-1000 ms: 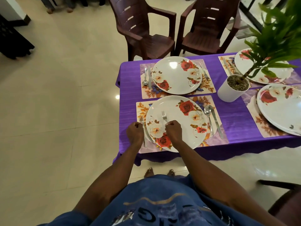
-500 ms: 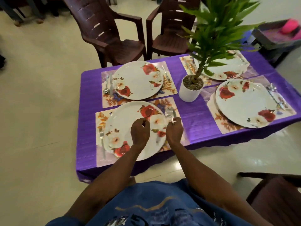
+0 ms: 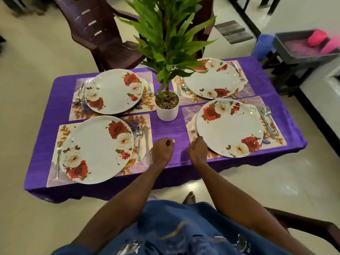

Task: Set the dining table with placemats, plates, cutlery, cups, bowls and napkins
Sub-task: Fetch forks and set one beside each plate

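Both bare arms are reaching forward side by side. The left hand [image 3: 161,150] is curling into a loose fist; the right hand [image 3: 197,150] is curling too, knuckles up.

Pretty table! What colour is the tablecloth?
Purple, plain to see in the head view: the tablecloth covers the whole table under the placemats.

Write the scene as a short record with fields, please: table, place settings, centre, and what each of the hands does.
table: purple-clothed rectangular table
settings: four floral placemats, each with a round white rose-printed plate
cutlery: a fork, knife and spoon beside the near-left plate
centre: green plant in a white pot
left hand: fingers curled, over the cloth; contents unclear
right hand: curled, at the near-right plate's left edge
missing: cups, bowls, napkins
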A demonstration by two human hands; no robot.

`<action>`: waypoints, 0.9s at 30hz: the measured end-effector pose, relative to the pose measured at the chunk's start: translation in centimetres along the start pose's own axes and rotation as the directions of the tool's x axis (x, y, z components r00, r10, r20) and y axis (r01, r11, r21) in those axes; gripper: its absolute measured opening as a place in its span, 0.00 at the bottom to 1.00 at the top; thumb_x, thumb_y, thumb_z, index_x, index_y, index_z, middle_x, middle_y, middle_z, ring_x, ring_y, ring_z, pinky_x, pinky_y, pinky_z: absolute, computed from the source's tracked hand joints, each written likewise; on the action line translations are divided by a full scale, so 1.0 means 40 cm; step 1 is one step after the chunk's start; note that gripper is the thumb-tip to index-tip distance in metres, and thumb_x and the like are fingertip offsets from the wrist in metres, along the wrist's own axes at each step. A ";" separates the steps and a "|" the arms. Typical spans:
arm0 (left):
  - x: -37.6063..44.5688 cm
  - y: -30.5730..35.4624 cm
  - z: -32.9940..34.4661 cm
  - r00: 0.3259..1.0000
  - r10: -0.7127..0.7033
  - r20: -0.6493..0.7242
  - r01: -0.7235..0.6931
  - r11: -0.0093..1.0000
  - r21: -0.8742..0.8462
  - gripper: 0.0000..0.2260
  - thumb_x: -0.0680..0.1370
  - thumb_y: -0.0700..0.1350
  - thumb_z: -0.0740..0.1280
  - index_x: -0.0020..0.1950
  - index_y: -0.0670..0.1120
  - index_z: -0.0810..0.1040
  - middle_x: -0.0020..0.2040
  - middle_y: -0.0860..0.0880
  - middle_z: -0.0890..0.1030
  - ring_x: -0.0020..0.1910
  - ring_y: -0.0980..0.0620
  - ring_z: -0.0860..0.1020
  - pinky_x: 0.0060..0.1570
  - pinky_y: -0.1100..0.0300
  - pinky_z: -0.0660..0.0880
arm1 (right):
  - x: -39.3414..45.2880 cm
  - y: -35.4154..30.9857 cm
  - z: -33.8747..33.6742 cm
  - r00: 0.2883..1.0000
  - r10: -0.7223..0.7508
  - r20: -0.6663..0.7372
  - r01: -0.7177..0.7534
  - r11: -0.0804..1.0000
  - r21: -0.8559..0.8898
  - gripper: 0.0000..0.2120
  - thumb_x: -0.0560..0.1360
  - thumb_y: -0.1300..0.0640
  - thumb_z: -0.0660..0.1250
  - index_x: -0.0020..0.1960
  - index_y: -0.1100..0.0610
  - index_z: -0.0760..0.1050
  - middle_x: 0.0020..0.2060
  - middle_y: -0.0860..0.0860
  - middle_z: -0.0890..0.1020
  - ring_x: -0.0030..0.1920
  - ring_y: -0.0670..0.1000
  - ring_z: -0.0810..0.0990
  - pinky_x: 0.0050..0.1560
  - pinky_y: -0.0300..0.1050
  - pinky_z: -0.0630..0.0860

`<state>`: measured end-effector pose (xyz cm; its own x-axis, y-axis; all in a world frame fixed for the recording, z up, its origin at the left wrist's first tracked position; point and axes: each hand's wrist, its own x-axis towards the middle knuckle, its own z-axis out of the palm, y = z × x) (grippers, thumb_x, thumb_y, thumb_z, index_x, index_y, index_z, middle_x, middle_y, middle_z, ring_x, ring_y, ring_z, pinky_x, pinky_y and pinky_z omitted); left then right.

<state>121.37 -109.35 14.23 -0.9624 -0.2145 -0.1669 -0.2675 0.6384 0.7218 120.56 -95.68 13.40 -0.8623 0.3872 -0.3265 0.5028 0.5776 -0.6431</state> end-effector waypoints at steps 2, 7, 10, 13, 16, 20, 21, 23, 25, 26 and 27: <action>0.007 0.005 0.007 0.999 -0.032 0.002 0.032 0.999 -0.002 0.11 0.80 0.48 0.66 0.41 0.45 0.79 0.36 0.51 0.79 0.36 0.52 0.76 0.37 0.58 0.72 | 0.014 -0.001 -0.009 0.999 -0.009 0.036 0.010 1.000 -0.029 0.09 0.79 0.61 0.63 0.59 0.62 0.72 0.54 0.58 0.80 0.53 0.58 0.81 0.47 0.46 0.75; 0.020 0.000 0.012 0.998 -0.056 0.016 0.055 0.998 0.030 0.10 0.80 0.48 0.66 0.43 0.44 0.80 0.37 0.51 0.80 0.37 0.52 0.77 0.38 0.59 0.73 | 0.046 0.006 -0.013 0.992 -0.030 0.119 0.048 0.989 -0.143 0.12 0.77 0.59 0.68 0.59 0.61 0.72 0.53 0.56 0.81 0.52 0.57 0.81 0.48 0.44 0.75; 0.030 0.001 0.004 0.997 -0.067 0.025 0.066 0.997 0.037 0.09 0.81 0.47 0.65 0.43 0.45 0.80 0.38 0.52 0.78 0.37 0.54 0.75 0.35 0.64 0.68 | 0.066 0.004 -0.010 0.988 -0.066 0.137 0.095 0.971 -0.218 0.11 0.78 0.57 0.66 0.58 0.59 0.72 0.51 0.55 0.81 0.49 0.56 0.81 0.48 0.46 0.76; 0.042 -0.009 0.002 0.996 -0.083 0.020 0.082 0.996 0.043 0.10 0.81 0.47 0.65 0.41 0.46 0.78 0.36 0.52 0.78 0.36 0.54 0.75 0.34 0.65 0.69 | 0.075 -0.009 -0.010 0.982 -0.129 0.140 0.169 0.931 -0.322 0.08 0.79 0.54 0.64 0.55 0.58 0.74 0.48 0.54 0.82 0.45 0.54 0.81 0.43 0.44 0.74; 0.048 -0.020 0.000 0.995 -0.093 0.028 0.092 0.995 0.033 0.10 0.81 0.47 0.65 0.42 0.45 0.80 0.37 0.51 0.79 0.36 0.54 0.76 0.35 0.65 0.70 | 0.082 -0.014 -0.013 0.979 -0.152 0.135 0.193 0.904 -0.381 0.09 0.79 0.52 0.64 0.53 0.57 0.75 0.46 0.52 0.82 0.42 0.53 0.80 0.40 0.44 0.72; 0.052 -0.031 0.004 0.997 -0.077 0.027 0.076 0.996 0.046 0.10 0.81 0.47 0.66 0.44 0.44 0.80 0.38 0.51 0.79 0.37 0.55 0.76 0.35 0.65 0.68 | 0.080 -0.010 -0.017 0.972 -0.199 0.126 0.235 0.865 -0.443 0.11 0.81 0.50 0.62 0.52 0.57 0.76 0.46 0.52 0.83 0.42 0.52 0.81 0.40 0.43 0.74; 0.051 -0.034 0.005 0.997 -0.073 0.028 0.072 0.996 0.046 0.09 0.81 0.47 0.66 0.44 0.44 0.81 0.38 0.52 0.79 0.38 0.55 0.76 0.36 0.65 0.68 | 0.075 -0.009 -0.018 0.971 -0.208 0.121 0.241 0.858 -0.454 0.12 0.81 0.50 0.60 0.53 0.57 0.76 0.47 0.53 0.83 0.43 0.53 0.81 0.42 0.44 0.75; 0.048 -0.042 0.008 0.998 -0.062 0.029 0.061 0.997 0.040 0.10 0.81 0.47 0.65 0.46 0.43 0.81 0.40 0.51 0.80 0.38 0.55 0.76 0.38 0.64 0.69 | 0.059 -0.001 -0.018 0.965 -0.236 0.117 0.262 0.839 -0.476 0.14 0.82 0.50 0.59 0.58 0.59 0.74 0.52 0.54 0.80 0.49 0.55 0.81 0.49 0.47 0.77; 0.044 -0.047 0.011 0.998 -0.045 0.036 0.044 0.998 0.043 0.10 0.81 0.47 0.65 0.46 0.42 0.82 0.41 0.48 0.82 0.38 0.54 0.76 0.38 0.64 0.69 | 0.046 0.025 -0.016 0.950 -0.280 0.137 0.312 0.827 -0.468 0.16 0.81 0.49 0.61 0.63 0.58 0.71 0.58 0.56 0.77 0.56 0.56 0.78 0.57 0.49 0.76; 0.042 -0.048 0.012 0.998 -0.039 0.041 0.037 0.998 0.044 0.10 0.81 0.47 0.65 0.46 0.42 0.82 0.41 0.47 0.82 0.39 0.54 0.77 0.38 0.63 0.69 | 0.042 0.044 -0.015 0.938 -0.305 0.164 0.346 0.822 -0.452 0.18 0.80 0.49 0.62 0.65 0.58 0.70 0.60 0.56 0.75 0.58 0.56 0.77 0.59 0.50 0.75; 0.040 -0.050 0.013 0.998 -0.034 0.045 0.032 0.999 0.043 0.10 0.81 0.46 0.65 0.47 0.41 0.82 0.41 0.47 0.82 0.39 0.53 0.77 0.39 0.63 0.69 | 0.038 0.066 -0.013 0.924 -0.331 0.193 0.383 0.815 -0.435 0.20 0.79 0.49 0.64 0.67 0.57 0.68 0.62 0.57 0.74 0.60 0.56 0.75 0.60 0.51 0.74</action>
<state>120.35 -110.57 12.17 -0.9540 -0.2024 -0.2213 -0.2998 0.6622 0.6867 120.59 -93.21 11.57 -0.9746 0.0281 -0.2223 0.1062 0.9316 -0.3477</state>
